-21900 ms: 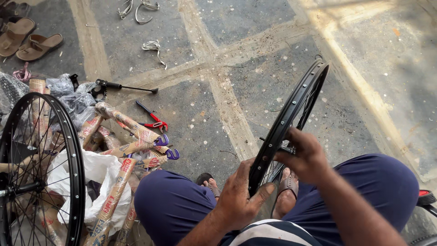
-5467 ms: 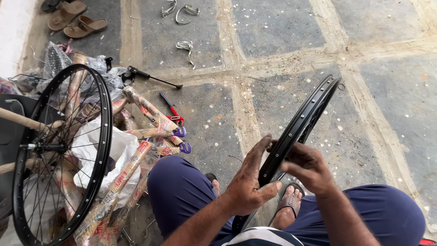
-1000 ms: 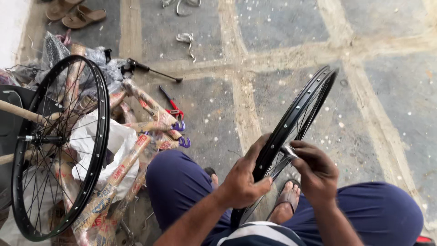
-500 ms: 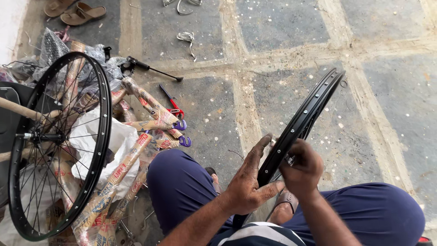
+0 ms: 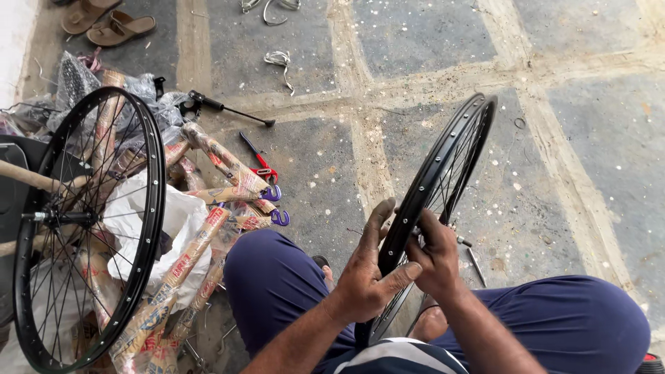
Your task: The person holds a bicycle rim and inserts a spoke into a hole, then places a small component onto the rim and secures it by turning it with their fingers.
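Seated, a person grips one black wheel rim (image 5: 443, 173) upright between the knees, left hand (image 5: 367, 273) and right hand (image 5: 435, 255) both clasping it. One spoked wheel (image 5: 86, 228) stands left, beside two sandals (image 5: 107, 19).

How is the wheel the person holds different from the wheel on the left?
The held wheel stands between the knees, gripped by the left hand and right hand; the left wheel leans on wrapped parts, untouched. The held wheel shows edge-on, its hub hidden; the left wheel shows its full circle, hub and spokes. Both have black rims and no tyre.
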Demonstrator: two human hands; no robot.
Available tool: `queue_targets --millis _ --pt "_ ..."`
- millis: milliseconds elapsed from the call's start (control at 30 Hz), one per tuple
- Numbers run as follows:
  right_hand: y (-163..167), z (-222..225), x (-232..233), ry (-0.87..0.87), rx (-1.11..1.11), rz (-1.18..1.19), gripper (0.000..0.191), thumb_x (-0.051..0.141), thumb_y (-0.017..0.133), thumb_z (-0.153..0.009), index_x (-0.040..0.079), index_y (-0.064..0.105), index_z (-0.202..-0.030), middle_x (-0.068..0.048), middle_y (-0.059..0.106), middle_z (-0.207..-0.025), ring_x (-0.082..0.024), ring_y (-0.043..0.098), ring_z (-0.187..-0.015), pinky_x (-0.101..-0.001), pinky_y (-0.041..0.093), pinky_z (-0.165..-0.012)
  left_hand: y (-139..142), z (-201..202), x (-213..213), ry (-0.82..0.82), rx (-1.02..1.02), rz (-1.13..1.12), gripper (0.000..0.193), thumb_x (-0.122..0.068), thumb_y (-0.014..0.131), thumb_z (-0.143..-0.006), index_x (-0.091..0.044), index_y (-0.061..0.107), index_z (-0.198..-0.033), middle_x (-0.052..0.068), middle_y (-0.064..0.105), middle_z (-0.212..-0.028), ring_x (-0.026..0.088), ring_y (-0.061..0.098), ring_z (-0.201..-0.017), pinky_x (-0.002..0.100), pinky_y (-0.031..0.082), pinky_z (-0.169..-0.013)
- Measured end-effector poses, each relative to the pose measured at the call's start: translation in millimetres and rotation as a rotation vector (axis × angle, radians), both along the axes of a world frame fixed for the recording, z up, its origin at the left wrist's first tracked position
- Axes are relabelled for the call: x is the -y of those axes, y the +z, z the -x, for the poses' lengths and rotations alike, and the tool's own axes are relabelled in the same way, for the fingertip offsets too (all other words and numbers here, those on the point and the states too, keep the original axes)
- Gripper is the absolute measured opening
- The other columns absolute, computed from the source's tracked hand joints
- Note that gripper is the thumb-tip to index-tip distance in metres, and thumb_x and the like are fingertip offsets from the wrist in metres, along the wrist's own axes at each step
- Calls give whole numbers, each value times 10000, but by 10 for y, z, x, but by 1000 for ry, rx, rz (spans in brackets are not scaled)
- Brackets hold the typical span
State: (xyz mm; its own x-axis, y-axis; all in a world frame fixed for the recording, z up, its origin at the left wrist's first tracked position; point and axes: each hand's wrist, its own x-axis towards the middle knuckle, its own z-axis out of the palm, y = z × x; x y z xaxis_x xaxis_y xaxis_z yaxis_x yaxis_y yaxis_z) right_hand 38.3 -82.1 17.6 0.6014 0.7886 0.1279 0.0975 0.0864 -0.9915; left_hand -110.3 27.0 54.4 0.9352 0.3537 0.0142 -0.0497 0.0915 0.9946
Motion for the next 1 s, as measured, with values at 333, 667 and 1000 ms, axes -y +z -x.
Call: queue_targets --millis 333,667,1000 --pt "-55 -110 78 -50 -117 -229 230 -64 718 -940 17 611 -1126 -131 697 -1135 -183 719 -1053 -351 626 -925 -110 9 -14 15 49 -136 1066 -461 714 -955 -70 51 -1692 237 240 -1724 379 259 -1626 533 230 -1306" --pt "-74 -38 38 -122 -180 -216 366 51 808 -865 44 627 -1183 -56 696 -1064 -161 726 -987 -326 631 -864 -41 4 65 -21 -12 -187 1079 -473 698 -957 -57 24 -1690 286 213 -1723 404 235 -1624 524 218 -1316" --pt "167 -13 -18 -203 77 56 284 36 823 -820 -1 662 -1051 -92 741 -938 -171 733 -900 -323 608 -747 5 -12 26 21 67 -139 1045 -437 704 -960 -21 64 -1673 279 243 -1716 382 253 -1626 510 220 -1304"
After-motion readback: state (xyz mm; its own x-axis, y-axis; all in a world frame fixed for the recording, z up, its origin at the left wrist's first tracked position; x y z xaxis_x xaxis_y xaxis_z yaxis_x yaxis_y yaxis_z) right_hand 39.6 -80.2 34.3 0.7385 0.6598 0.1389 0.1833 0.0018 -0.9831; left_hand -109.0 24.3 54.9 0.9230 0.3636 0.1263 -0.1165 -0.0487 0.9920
